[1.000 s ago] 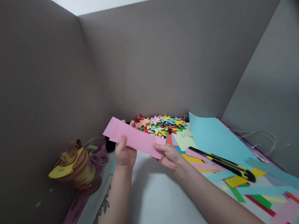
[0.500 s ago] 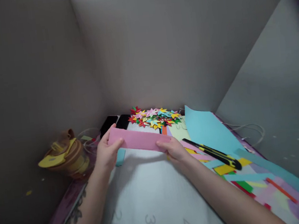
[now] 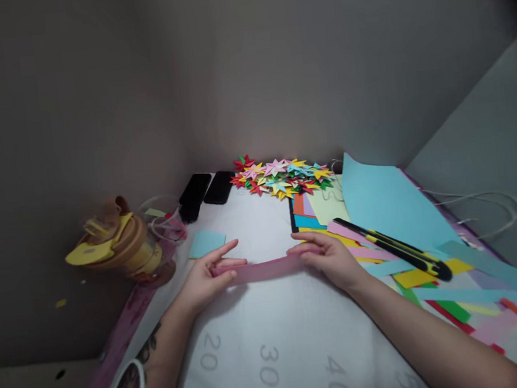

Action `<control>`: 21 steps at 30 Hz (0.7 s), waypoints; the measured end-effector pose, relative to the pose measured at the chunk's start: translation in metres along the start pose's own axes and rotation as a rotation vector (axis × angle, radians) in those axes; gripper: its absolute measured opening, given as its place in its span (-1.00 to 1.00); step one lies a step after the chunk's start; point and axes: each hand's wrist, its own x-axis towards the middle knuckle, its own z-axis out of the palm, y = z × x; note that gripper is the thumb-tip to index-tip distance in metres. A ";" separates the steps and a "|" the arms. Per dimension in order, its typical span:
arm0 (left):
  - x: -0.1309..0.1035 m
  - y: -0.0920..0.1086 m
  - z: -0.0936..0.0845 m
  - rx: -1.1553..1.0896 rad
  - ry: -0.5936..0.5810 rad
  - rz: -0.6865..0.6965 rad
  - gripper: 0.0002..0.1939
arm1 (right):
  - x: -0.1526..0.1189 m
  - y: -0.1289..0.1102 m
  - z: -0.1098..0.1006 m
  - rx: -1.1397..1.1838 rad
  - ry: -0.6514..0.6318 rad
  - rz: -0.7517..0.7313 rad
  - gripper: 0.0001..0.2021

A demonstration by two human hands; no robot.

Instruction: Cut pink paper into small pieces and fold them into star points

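Observation:
A pink paper strip (image 3: 267,271) is stretched between my hands, seen nearly edge-on just above the white numbered surface (image 3: 238,339). My left hand (image 3: 211,271) pinches its left end between thumb and fingers, the index finger stretched out. At the right end my right hand (image 3: 328,254) grips the strip in the same way. Behind my left hand lies a small light blue paper (image 3: 208,243). Beyond the strip is a pile of colourful folded paper stars (image 3: 280,179). A black and yellow utility knife (image 3: 395,250) rests on paper strips to the right of my right hand.
Two black phones (image 3: 218,188) lie at the back left. A brown and yellow lidded cup (image 3: 129,252) stands at the left edge. A large light blue sheet (image 3: 381,205) and scattered coloured strips (image 3: 482,318) cover the right side. White cables (image 3: 497,198) hang beside the wall.
Both hands have lowered the pink strip toward the surface and tilted it from facing me to nearly edge-on. The camera view has shifted, bringing more of the table into sight.

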 end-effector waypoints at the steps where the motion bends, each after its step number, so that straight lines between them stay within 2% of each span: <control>1: -0.002 -0.001 -0.003 0.000 0.007 0.008 -0.28 | -0.001 0.000 0.001 0.008 0.015 -0.013 -0.60; 6: -0.005 -0.005 -0.014 -0.032 0.010 0.052 -0.22 | -0.004 0.002 0.003 -0.007 -0.045 -0.033 -0.60; 9: -0.002 -0.005 -0.012 0.008 -0.022 0.067 -0.21 | -0.002 0.003 0.002 -0.047 -0.060 -0.034 -0.57; 16: 0.002 -0.004 -0.005 0.146 -0.034 0.109 -0.26 | 0.000 0.003 0.003 -0.064 -0.055 -0.030 -0.62; 21: 0.002 0.001 0.000 0.160 -0.054 0.004 -0.23 | 0.000 0.001 0.007 -0.041 -0.039 -0.007 -0.63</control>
